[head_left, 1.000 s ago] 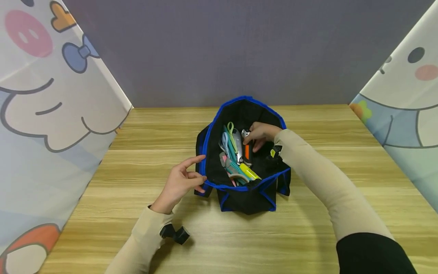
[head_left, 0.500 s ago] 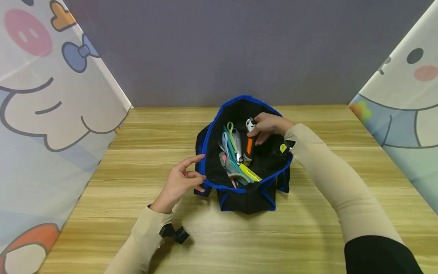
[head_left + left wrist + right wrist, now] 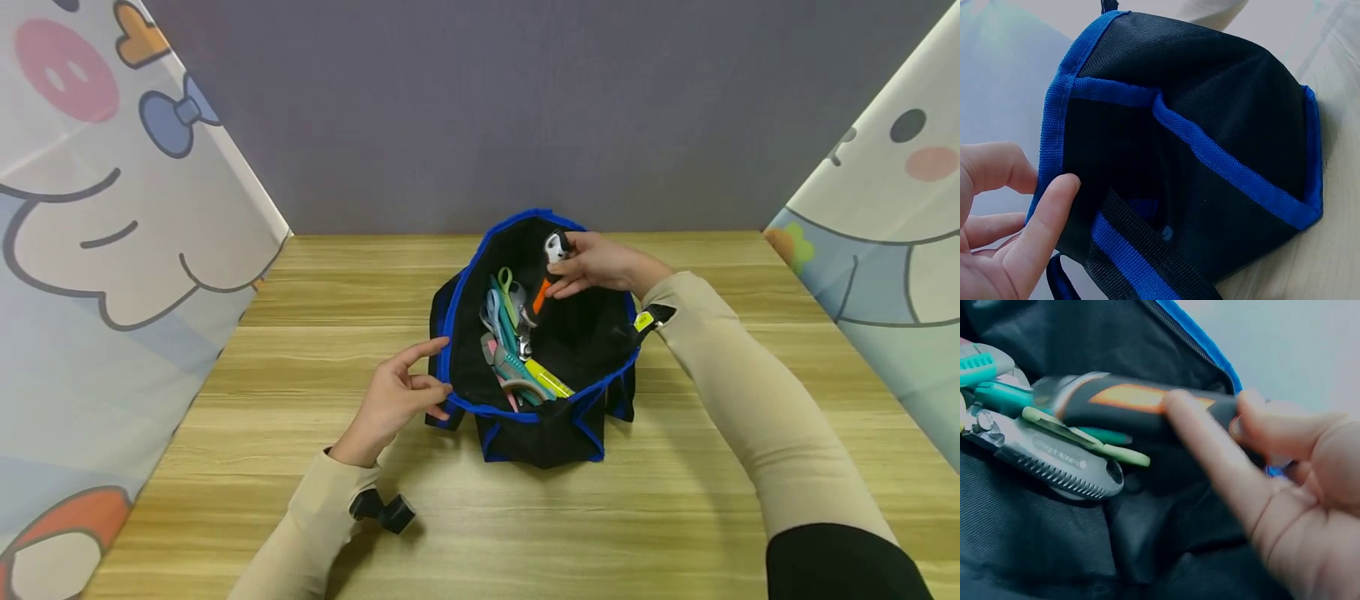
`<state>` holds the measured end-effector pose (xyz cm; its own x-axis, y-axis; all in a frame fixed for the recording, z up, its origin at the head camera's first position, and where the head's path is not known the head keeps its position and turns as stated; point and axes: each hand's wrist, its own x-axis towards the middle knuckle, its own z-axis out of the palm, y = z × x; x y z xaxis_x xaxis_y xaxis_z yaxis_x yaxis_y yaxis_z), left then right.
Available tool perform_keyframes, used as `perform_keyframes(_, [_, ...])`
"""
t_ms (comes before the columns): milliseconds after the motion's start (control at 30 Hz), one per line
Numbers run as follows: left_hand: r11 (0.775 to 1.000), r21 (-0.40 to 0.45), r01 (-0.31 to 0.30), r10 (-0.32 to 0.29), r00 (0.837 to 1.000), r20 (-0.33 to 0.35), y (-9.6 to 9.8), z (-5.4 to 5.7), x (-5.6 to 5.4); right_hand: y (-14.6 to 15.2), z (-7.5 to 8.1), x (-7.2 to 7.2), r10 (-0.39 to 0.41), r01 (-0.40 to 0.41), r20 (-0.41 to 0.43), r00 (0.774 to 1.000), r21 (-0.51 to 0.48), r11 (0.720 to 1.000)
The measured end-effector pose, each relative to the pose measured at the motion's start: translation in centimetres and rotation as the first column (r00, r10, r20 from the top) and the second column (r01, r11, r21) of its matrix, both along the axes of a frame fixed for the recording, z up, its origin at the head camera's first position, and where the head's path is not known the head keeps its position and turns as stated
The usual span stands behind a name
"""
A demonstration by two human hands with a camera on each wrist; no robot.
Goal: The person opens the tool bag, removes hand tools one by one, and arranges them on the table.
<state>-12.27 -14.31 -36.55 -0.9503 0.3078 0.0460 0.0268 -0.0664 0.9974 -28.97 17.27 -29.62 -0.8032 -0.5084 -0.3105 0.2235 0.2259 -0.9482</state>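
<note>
My right hand holds an adjustable wrench by its black and orange handle, silver head up, over the inside of an upright black tool bag. In the right wrist view the thumb and a finger lie along the wrench handle; its head is hidden there. My left hand pinches the bag's blue-edged rim, and in the left wrist view this hand has fingers on both sides of the edging. The bag's opening is spread wide.
Inside the bag lie a silver utility knife, light-green-handled scissors, a teal cutter and a yellow tube-like item. The wooden table meets a grey panel behind the bag. Cartoon-printed panels stand at both sides.
My right hand has lifted the wrench up and to the right from among the tools, and its handle now tilts more. The left hand has stayed at the rim.
</note>
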Motion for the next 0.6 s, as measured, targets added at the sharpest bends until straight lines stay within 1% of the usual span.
perform_keyframes(67, [1.0,-0.001,0.0,0.0,1.0,-0.001,0.0,0.0,0.0,0.3,-0.1,0.1,-0.017,0.016,-0.011,1.0,-0.099,0.995])
perform_keyframes(167, [1.0,-0.003,0.0,0.0,1.0,-0.004,0.0,0.0,0.0,0.7,-0.3,0.2,-0.034,0.025,-0.035,0.999,-0.222,0.975])
perform_keyframes(267, [1.0,-0.004,0.0,0.0,1.0,-0.006,0.1,0.0,0.0,1.1,-0.4,0.2,-0.02,0.002,-0.06,0.998,-0.296,0.955])
perform_keyframes(333, [1.0,-0.006,0.0,0.0,1.0,-0.006,0.1,0.0,0.1,1.4,-0.4,0.2,0.01,-0.032,-0.072,0.997,-0.317,0.948])
perform_keyframes(467, [1.0,-0.011,0.0,0.0,1.0,-0.003,0.1,0.1,0.1,1.7,-0.3,0.4,0.07,-0.093,-0.086,0.994,-0.304,0.948])
perform_keyframes(533, [1.0,-0.008,0.001,-0.001,1.0,-0.005,0.1,0.1,0.1,1.7,-0.3,0.6,0.069,-0.092,-0.085,0.994,-0.303,0.949])
perform_keyframes(600, [1.0,-0.005,0.002,-0.002,1.0,-0.006,0.1,0.1,0.1,1.7,-0.3,0.7,0.05,-0.073,-0.084,0.995,-0.3,0.951])
